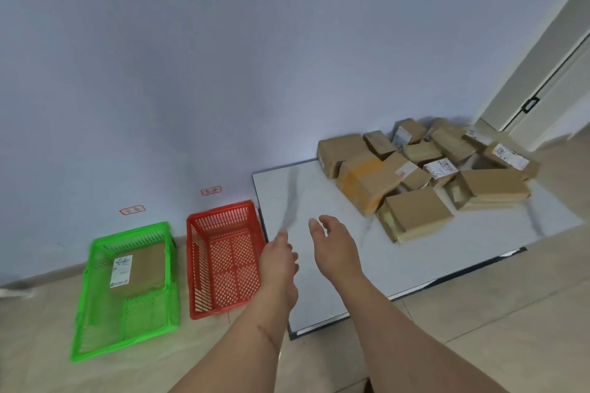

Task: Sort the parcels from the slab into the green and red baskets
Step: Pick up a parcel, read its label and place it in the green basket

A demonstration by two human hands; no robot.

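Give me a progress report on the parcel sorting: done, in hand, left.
Done: one labelled parcel lies in the green basket. The red basket holds nothing. In hand: nothing; left hand and right hand are both without a parcel over the slab. Left: the whole pile of parcels at the slab's far end.

A single head-worn camera looks forward and down from standing height, facing a pale blue wall [223, 57], with the beige tiled floor [479, 313] well below it.

Two baskets: one green [126, 290], one red [223, 260]. One parcel [139, 269] in the green; over a dozen parcels [424, 175] heaped on the slab [319, 201].
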